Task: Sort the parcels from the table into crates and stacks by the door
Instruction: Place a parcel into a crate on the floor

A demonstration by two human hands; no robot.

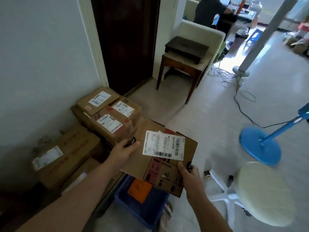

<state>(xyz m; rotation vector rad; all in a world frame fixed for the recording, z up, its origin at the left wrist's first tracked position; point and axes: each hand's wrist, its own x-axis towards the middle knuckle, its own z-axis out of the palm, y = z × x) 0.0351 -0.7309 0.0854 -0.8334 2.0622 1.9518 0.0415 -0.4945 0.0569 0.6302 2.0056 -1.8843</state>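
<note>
Box (167, 174): held flat above the blue crate (142, 208), label up, beside stacked boxes (108, 114) near the door (125, 39).
Left grip (124, 150): holds the box's left edge.
Right grip (190, 174): pinches its near corner.

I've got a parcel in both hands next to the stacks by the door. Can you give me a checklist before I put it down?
1. Grip of the left hand on the parcel: ok, it holds the left edge.
2. Grip of the right hand: ok, thumb on the near right corner.
3. The shipping label faces up: ok.
4. Room in the blue crate below: cannot tell; the parcel hides part of it, and an orange item lies inside.
5. Top of the stack by the door level: ok.
6. The fan base apart from the parcel: ok.
</note>
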